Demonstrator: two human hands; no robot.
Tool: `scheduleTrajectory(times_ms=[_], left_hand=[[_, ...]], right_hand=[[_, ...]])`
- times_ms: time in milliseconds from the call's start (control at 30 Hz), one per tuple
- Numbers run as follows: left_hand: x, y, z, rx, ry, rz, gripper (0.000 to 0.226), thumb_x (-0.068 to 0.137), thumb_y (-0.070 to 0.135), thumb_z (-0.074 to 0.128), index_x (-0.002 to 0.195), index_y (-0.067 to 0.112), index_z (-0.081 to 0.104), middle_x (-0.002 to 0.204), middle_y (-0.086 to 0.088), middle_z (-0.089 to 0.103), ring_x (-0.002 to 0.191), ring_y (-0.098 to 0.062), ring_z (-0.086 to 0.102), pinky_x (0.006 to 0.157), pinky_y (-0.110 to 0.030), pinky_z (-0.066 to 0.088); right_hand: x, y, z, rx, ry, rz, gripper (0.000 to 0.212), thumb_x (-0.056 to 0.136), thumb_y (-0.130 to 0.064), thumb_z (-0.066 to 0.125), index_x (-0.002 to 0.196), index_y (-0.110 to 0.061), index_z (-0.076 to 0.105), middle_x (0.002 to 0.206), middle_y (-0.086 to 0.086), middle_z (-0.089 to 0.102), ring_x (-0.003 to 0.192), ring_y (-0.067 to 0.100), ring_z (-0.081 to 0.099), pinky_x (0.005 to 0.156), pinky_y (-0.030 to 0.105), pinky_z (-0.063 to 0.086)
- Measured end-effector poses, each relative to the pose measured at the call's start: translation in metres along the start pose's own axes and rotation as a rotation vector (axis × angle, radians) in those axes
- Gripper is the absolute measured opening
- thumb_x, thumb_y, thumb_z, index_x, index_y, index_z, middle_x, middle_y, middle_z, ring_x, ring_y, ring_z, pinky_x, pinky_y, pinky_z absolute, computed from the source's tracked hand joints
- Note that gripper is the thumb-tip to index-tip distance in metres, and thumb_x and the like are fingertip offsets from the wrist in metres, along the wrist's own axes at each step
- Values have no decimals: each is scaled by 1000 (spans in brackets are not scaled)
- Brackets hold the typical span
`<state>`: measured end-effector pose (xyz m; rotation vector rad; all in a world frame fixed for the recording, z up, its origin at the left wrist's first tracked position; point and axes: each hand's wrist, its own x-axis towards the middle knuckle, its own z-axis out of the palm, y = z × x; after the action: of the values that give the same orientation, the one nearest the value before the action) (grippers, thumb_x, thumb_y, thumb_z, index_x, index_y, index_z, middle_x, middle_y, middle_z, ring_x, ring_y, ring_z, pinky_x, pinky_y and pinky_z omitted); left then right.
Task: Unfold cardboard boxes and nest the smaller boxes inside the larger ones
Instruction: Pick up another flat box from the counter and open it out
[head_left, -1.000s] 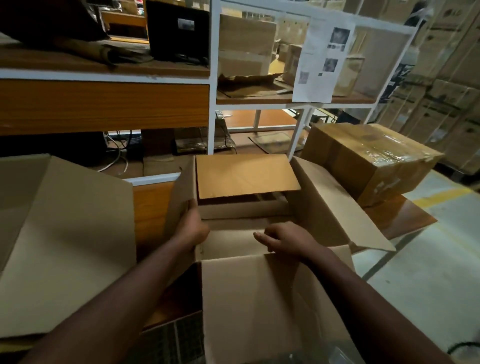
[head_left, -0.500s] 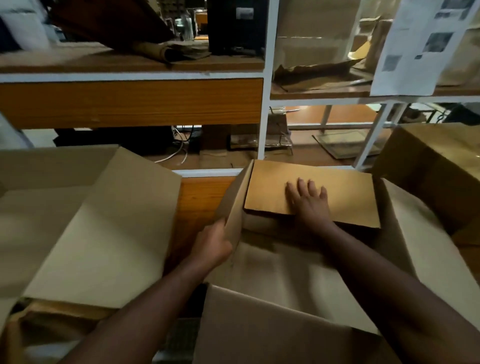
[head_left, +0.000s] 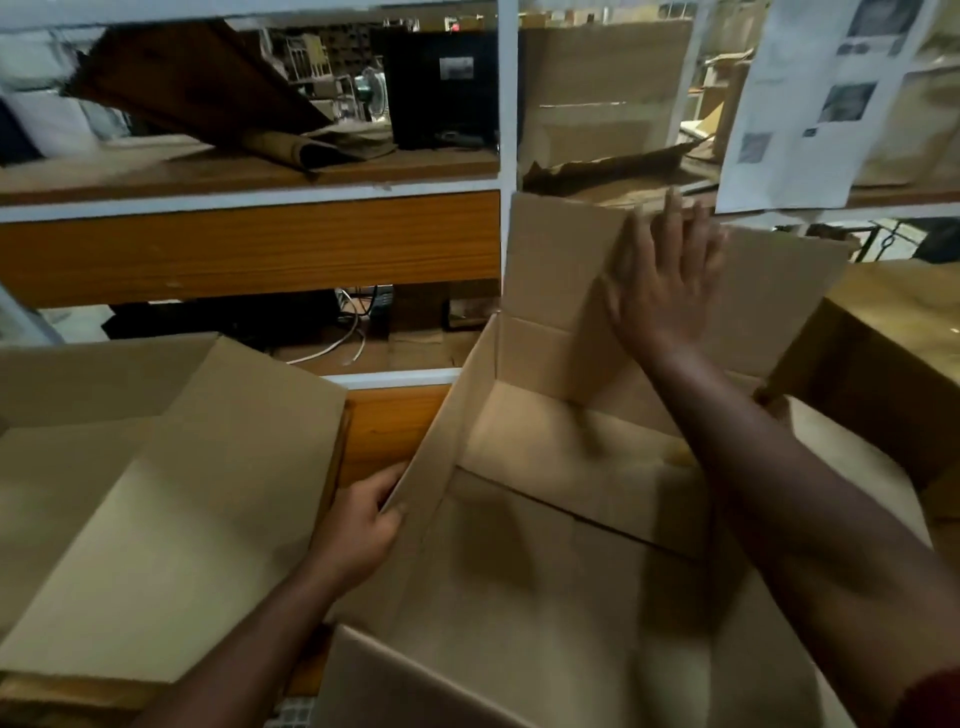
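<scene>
An open cardboard box (head_left: 545, 597) stands in front of me with its inside showing. Its far flap (head_left: 561, 260) stands upright. My right hand (head_left: 660, 280) lies flat against that flap with straight fingers. My left hand (head_left: 358, 525) grips the box's left wall at its top edge. A second, larger open box (head_left: 171, 519) sits to the left with its flaps spread out.
A white-framed shelf unit (head_left: 506, 156) with wooden boards stands right behind the boxes, holding cardboard scraps and a black case (head_left: 441, 88). A printed paper sheet (head_left: 810, 98) hangs at upper right. A taped brown box (head_left: 893, 364) sits at the right.
The far flap lay folded down over the box under my right hand; now it stands upright with my right hand pushing it back. My left hand still holds the left wall.
</scene>
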<state>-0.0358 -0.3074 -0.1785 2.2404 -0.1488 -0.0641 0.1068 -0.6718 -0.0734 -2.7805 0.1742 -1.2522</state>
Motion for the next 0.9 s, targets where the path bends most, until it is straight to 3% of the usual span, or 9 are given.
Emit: scheduleTrajectory(times_ms=[67,100,200,267,333,500,700,800,900], left_hand=[[-5,3,0,-49,13,8,54,100,7,63,145,35,56,132,22,66,122,-2,62,102,-37,55],[-6,3,-1,-79,26,14,55,100,5,63,146,35,56,134,22,65,124,-2,61,102,-35,55],[-10,3,-3,-146,49,26,56,100,3,62,145,35,58,134,20,66,124,-2,63,98,-30,56],[-15,4,-3,-166,57,24,55,100,4,62,144,37,58,133,21,67,123,-3,63,94,-28,58],[-18,7,-2,-179,72,17,55,99,4,63,141,39,59,130,21,68,120,-1,65,89,-23,58],[-18,15,-15,-148,57,-6,45,100,12,64,129,46,59,121,19,70,113,-6,68,92,-37,60],[-24,34,-61,-147,74,95,46,99,23,68,141,38,60,126,16,70,116,-4,67,97,-42,59],[-46,31,-93,-232,-35,70,59,94,29,75,146,45,52,136,15,64,122,-2,62,101,-38,56],[-89,21,-119,-59,37,96,63,91,50,73,148,47,48,138,25,56,123,-2,57,99,-31,52]], right_hand=[[-1,15,8,-47,-256,17,99,92,-86,33,170,-30,9,179,9,-5,164,40,-5,127,62,-4],[-4,20,12,-62,-376,-4,105,87,-94,28,169,-32,11,179,7,0,164,40,1,127,63,2],[-16,30,16,-95,-542,-17,93,84,-93,44,153,-30,46,156,9,53,138,37,52,107,52,43],[-24,31,19,-106,-464,-45,66,90,-80,56,125,-26,67,113,7,74,100,31,70,80,41,56],[-29,24,16,-110,-382,-118,52,95,-72,57,110,-25,71,97,5,75,85,29,72,69,40,59],[-21,9,-10,-104,-366,-152,50,95,-68,60,101,-21,73,86,5,72,77,28,70,65,42,60],[16,-23,-89,-52,-275,-150,47,96,-63,62,101,-18,71,87,8,68,77,28,66,66,43,58],[43,-47,-133,-124,-185,-138,52,95,-66,61,102,-16,72,82,7,62,76,31,65,64,40,51],[60,-76,-169,-156,-122,-90,53,95,-65,62,106,-14,71,90,14,65,82,35,64,69,43,50]])
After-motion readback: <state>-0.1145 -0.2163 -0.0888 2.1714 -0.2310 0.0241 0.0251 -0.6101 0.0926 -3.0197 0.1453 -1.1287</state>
